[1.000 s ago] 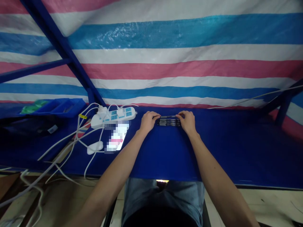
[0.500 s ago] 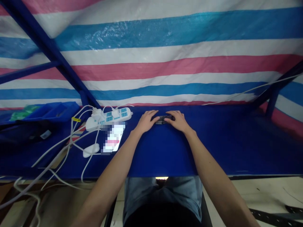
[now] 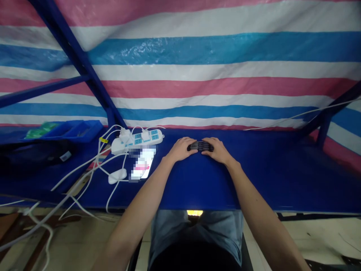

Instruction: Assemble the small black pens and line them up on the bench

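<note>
A small bundle of dark, thin stick-like pieces (image 3: 199, 146) lies on the blue table top (image 3: 254, 177), squeezed between my two hands. My left hand (image 3: 182, 148) curls around the bundle's left end with its fingers closed on it. My right hand (image 3: 216, 149) covers the right end the same way. Only a short middle stretch of the bundle shows between the fingers. Both forearms reach straight ahead from the table's near edge.
A white power strip (image 3: 138, 139) with plugs and white cables (image 3: 84, 169) lies to the left, beside a phone (image 3: 143, 165) and a small white adapter (image 3: 117, 175). Blue bins (image 3: 70, 128) stand at the far left. A striped tarp hangs behind.
My hands have moved closer together along the bundle, so much less of it shows between them than a second ago. The camera view shifted slightly.
</note>
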A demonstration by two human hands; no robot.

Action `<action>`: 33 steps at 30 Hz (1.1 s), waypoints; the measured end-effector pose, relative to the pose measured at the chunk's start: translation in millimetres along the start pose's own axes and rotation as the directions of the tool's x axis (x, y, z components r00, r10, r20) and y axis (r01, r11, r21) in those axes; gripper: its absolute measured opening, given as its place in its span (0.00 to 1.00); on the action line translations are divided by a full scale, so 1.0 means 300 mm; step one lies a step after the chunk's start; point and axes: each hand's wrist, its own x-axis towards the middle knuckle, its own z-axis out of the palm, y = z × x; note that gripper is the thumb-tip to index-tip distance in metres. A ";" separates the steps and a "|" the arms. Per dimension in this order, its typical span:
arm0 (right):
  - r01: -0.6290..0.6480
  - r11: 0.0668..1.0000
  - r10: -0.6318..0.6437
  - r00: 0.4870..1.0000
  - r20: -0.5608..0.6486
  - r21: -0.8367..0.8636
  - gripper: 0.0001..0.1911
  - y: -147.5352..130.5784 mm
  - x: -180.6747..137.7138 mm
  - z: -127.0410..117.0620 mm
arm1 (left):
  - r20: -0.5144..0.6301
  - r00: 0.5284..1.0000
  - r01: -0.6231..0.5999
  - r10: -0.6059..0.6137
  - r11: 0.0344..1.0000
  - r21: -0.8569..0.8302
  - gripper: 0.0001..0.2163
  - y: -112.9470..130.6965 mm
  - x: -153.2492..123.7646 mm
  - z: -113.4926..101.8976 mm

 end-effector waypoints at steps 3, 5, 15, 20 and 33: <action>0.044 0.998 -0.045 0.998 -0.052 -0.035 0.19 -0.008 -0.006 -0.001 | 0.001 1.000 0.004 -0.004 1.000 -0.001 0.24 0.000 0.001 0.005; 0.052 0.997 -0.056 0.997 -0.061 -0.064 0.12 -0.016 -0.007 0.002 | 0.000 1.000 0.016 -0.016 1.000 -0.003 0.24 0.003 0.000 0.007; 0.026 0.995 -0.036 0.995 -0.098 -0.097 0.02 -0.060 -0.013 0.003 | -0.073 0.997 0.003 -0.007 0.998 -0.057 0.27 0.030 -0.019 -0.009; 0.008 1.000 -0.008 0.988 -0.152 0.003 0.05 -0.081 -0.010 -0.018 | -0.240 0.970 -0.050 0.026 0.994 -0.096 0.11 0.057 -0.040 -0.041; 0.134 0.964 -0.154 0.985 -0.072 -0.231 0.14 -0.135 -0.009 0.003 | -0.162 0.980 0.104 -0.120 0.989 -0.105 0.24 0.064 -0.039 -0.033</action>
